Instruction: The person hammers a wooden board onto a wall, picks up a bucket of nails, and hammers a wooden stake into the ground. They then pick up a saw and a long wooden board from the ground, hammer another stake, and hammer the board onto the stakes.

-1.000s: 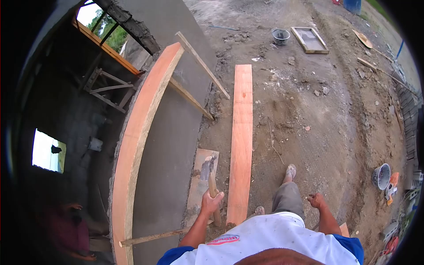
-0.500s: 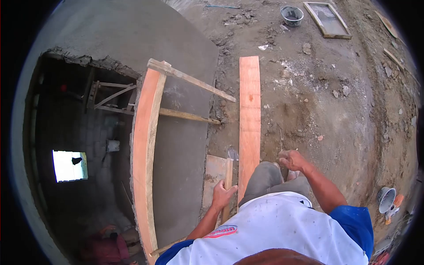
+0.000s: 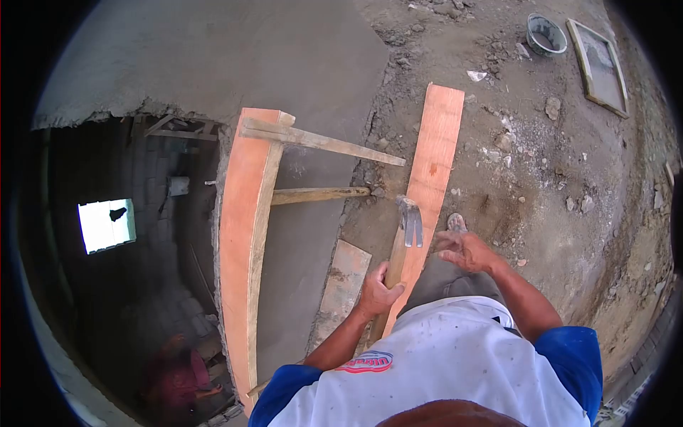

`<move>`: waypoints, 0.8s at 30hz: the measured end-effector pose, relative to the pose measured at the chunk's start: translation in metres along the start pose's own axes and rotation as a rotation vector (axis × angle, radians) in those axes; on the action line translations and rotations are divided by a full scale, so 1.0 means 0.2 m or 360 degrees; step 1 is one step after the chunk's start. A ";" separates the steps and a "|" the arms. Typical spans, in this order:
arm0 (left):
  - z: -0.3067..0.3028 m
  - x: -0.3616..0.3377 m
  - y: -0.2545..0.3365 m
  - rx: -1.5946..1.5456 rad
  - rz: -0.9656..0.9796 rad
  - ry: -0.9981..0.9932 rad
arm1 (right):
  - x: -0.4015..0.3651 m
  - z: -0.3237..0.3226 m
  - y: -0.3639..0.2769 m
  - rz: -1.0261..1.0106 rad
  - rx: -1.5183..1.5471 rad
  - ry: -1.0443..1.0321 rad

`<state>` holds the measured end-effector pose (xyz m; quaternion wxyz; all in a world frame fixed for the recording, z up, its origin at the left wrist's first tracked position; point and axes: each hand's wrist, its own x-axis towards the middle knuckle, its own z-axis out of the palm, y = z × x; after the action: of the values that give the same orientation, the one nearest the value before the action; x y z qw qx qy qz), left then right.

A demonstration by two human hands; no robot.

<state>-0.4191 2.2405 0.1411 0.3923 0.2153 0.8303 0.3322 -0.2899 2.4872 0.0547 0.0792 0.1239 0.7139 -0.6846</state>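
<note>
Gripping hammer (image 3: 403,235) in left hand (image 3: 375,290), right hand (image 3: 464,250) beside

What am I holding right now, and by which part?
The left hand grips a claw hammer about midway along its wooden handle. The right hand holds nothing.

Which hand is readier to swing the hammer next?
Probably the left hand: it grips the hammer by its wooden handle. The right hand is open and empty beside the head.

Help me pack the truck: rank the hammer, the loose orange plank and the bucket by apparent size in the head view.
1. plank
2. hammer
3. bucket, though it lies farther off, so unsure
</note>
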 end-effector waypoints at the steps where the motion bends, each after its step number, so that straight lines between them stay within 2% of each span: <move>1: -0.06 0.02 0.06 -0.0038 -0.0013 0.0024 | 0.05 -0.09 0.03 0.0191 0.0006 0.0080; 2: -0.12 0.05 0.11 -0.0076 -0.0023 0.0049 | 0.09 -0.19 0.07 0.0381 0.0004 0.0160; 4: -0.19 0.12 0.04 0.0007 -0.0223 0.0016 | 0.17 -0.35 0.24 0.0298 -0.0310 0.0389; 7: -0.19 0.19 0.11 0.0261 -0.0527 0.0127 | 0.33 -0.59 0.26 0.0397 -0.0249 0.0435; 8: -0.18 0.22 0.15 0.0374 -0.0621 0.0185 | 0.42 -0.67 0.26 0.0416 -0.0308 0.0375; 11: -0.14 0.30 0.26 0.0277 -0.1131 0.0072 | 0.63 -0.87 0.25 0.0412 -0.0430 0.0151; 14: -0.01 0.27 0.12 0.0201 -0.1284 0.0050 | 0.96 -1.02 0.43 0.0292 -0.0530 -0.0137; 17: 0.06 0.35 0.22 0.0218 -0.1629 -0.0193 | 1.22 -1.22 0.31 0.0245 -0.0909 -0.0427; 21: 0.19 0.40 0.27 0.0315 -0.1593 -0.0281 | 1.43 -1.46 0.42 0.0317 -0.0925 -0.0352; 24: 0.24 0.42 0.36 0.0204 -0.1530 -0.0331 | 1.50 -1.58 0.41 0.0316 -0.0915 -0.0274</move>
<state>-0.4236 2.3603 0.1281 0.5679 -0.1362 0.8109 0.0386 -0.5360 2.8265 -0.0938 0.2375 0.1073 0.8534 -0.4515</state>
